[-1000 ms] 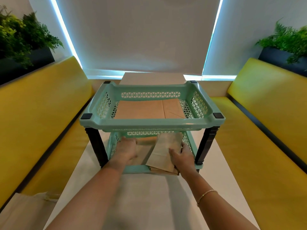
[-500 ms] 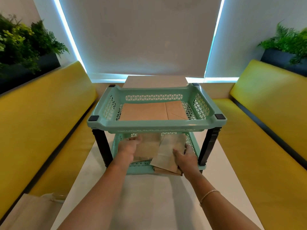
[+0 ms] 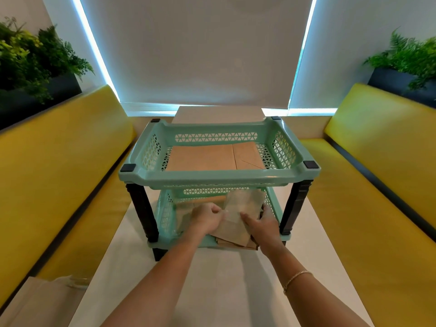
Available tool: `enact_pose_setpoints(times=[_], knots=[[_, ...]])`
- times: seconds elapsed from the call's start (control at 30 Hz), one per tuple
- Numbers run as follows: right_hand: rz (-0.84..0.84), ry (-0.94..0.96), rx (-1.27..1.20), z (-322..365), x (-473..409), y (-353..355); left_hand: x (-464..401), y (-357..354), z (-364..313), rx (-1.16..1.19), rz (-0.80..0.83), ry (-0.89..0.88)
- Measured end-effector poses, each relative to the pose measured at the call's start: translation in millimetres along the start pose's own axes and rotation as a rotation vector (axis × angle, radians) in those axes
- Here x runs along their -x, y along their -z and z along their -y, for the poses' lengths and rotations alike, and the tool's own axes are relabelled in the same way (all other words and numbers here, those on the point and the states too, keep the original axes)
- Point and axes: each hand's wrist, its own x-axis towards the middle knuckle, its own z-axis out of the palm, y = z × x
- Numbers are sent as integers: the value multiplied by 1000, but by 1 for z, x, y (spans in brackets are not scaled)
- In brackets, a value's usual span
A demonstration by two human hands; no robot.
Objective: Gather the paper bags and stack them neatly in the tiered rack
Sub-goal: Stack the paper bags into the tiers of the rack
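Location: on the lower tier (image 3: 165, 208) of the mint tiered rack (image 3: 219, 178), which stands on the pale surface (image 3: 226, 279) between two yellow benches (image 3: 66, 161).
Item under inspection: a pale paper bag (image 3: 238, 215) lying flat on top of a loose pile of brown paper bags (image 3: 233, 244) in that tier.
Left hand: my left hand (image 3: 205, 218) has its fingers curled at the bag's left edge; I judge it pinches the paper, though the contact itself is partly hidden.
Right hand: my right hand (image 3: 262, 223) rests on the bag's right side, fingers laid fairly straight over the paper, thumb toward the rack's right wall.
Handling, judged: light, thin, limp paper; it creases and slides readily over the sheets beneath. Not fragile, but a rough push would crumple it.
Where to hold, judged: both long edges, squeezed lightly, or flat palms pressing down.
Orientation: long axis runs front to back, skewed so the far end leans right. Which end is the mouth I cannot tell.
Pile condition: near ends overhang the tier's front lip, corners splayed, not squared.
Upper tier: a brown bag (image 3: 212, 156) lies flat, long axis left to right.
Outstanding: a further pale paper bag (image 3: 35, 300) sits on the left bench at the lower corner.
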Motion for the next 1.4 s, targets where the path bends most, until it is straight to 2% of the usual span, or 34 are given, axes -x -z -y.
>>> enact_pose_setpoints(times=[0.07,0.17,0.3,0.43,0.63,0.73,0.87,1.0,1.07,1.13,1.23,1.4], knots=[[-6,14,14,0,-1,0,-10,8,11,-135,-2,-13],[-9,17,25,0,-1,0,-21,17,31,-405,98,-9],[-15,15,53,-1,-3,-1,-23,25,39,-495,201,-49],[-17,-1,71,-1,-4,-2,-26,23,33,-702,149,-146],[-9,-13,51,1,-2,-1,-21,22,31,-790,74,-240],[-8,-18,40,1,-1,-1,-21,20,34,-694,-2,-197],[-11,-28,40,1,-2,-1,-16,28,27,-263,-191,16],[-27,-35,59,1,-1,-2,-10,41,12,-28,-337,103],[-33,-28,75,1,-1,-3,-6,45,1,125,-348,135],[-32,-35,88,1,-2,-3,1,42,-11,267,-282,130],[-29,-47,85,1,-2,-3,13,27,-24,205,-158,13],[-43,-65,43,-1,-3,-4,24,-1,-26,-80,-92,-118]])
